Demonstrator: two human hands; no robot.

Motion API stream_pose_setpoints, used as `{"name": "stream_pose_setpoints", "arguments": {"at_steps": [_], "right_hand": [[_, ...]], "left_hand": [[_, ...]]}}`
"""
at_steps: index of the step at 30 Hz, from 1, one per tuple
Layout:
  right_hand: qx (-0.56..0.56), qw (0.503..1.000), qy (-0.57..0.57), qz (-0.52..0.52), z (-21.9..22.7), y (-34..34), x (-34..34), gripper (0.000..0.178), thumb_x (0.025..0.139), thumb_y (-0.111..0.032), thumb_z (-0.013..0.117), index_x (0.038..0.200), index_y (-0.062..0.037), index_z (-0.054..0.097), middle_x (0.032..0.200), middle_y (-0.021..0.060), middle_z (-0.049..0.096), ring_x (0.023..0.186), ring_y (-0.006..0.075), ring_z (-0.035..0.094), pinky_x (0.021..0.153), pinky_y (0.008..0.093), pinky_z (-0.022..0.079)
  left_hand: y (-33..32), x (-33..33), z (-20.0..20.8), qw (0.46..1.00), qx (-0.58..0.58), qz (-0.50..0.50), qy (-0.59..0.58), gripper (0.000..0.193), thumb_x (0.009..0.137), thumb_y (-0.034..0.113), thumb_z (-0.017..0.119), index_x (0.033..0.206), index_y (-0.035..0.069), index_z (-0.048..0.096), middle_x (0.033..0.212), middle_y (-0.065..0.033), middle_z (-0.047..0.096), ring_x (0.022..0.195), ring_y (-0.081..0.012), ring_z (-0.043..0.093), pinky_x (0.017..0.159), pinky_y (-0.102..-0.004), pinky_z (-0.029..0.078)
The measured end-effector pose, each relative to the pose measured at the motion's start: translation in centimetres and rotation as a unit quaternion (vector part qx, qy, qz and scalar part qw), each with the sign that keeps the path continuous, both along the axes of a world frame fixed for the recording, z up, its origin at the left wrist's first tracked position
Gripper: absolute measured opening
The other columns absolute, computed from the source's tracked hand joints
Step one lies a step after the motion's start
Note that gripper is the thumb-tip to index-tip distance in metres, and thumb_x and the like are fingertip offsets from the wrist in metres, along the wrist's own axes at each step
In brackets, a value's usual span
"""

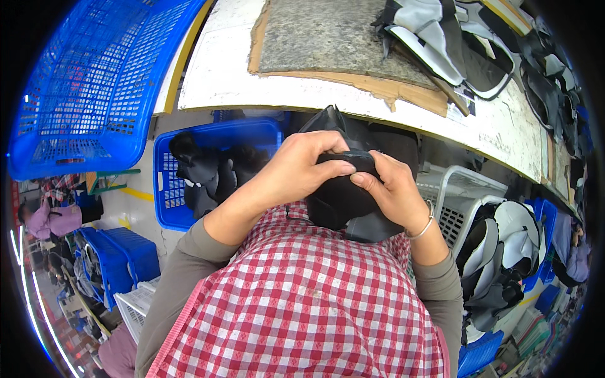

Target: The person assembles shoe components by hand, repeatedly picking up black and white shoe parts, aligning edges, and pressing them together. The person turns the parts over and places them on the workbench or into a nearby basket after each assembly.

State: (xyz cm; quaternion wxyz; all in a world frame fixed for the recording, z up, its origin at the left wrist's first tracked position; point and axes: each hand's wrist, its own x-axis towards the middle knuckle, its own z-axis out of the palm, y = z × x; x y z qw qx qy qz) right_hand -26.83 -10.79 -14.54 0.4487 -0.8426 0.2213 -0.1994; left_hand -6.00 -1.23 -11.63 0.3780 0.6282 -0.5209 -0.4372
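A black, flexible piece that looks like a shoe upper (331, 198) is held up in front of my apron. My left hand (302, 162) is closed on its upper edge, thumb along the near side and fingers curled over the far side. Close beside it, my right hand (398, 192) pinches the same edge between thumb and fingers. The edge between the two thumbs is folded or rolled. Below, the rest of the piece hangs against the red-and-white checked apron (302, 290). Part of it is hidden behind my hands.
Ahead is a white worktable (214, 75) with a speckled board (346, 44) and grey-and-black shoe uppers (435, 38). A blue basket (164, 208) with black pieces stands at left, below a larger blue crate (94, 101). A white crate (450, 208) and stacked uppers (498, 258) are at right.
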Motion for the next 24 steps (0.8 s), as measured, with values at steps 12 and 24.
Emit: {"name": "stream_pose_setpoints", "arguments": {"at_steps": [12, 24], "right_hand": [[-0.014, 0.995, 0.097, 0.007, 1.6, 1.0, 1.1, 0.035, 0.101, -0.018, 0.064, 0.127, 0.0052, 0.056, 0.101, 0.0280, 0.069, 0.092, 0.0493, 0.065, 0.077, 0.0455, 0.052], [0.063, 0.993, 0.096, -0.026, -0.1, 1.2, 0.8, 0.029, 0.105, -0.022, 0.062, 0.113, 0.0052, 0.065, 0.083, 0.0096, 0.061, 0.075, 0.0166, 0.053, 0.071, 0.0312, 0.046]], "left_hand": [[-0.6, -2.0, -1.4, 0.978, -0.157, 0.007, -0.137, 0.015, 0.087, 0.020, 0.069, 0.091, 0.006, 0.064, 0.093, -0.0084, 0.068, 0.090, -0.0361, 0.068, 0.073, -0.0494, 0.050], [0.1, 0.4, -0.3, 0.990, -0.091, -0.019, -0.110, 0.022, 0.084, 0.020, 0.072, 0.101, 0.007, 0.071, 0.086, -0.0174, 0.073, 0.090, -0.0399, 0.071, 0.079, -0.0500, 0.052]]}}
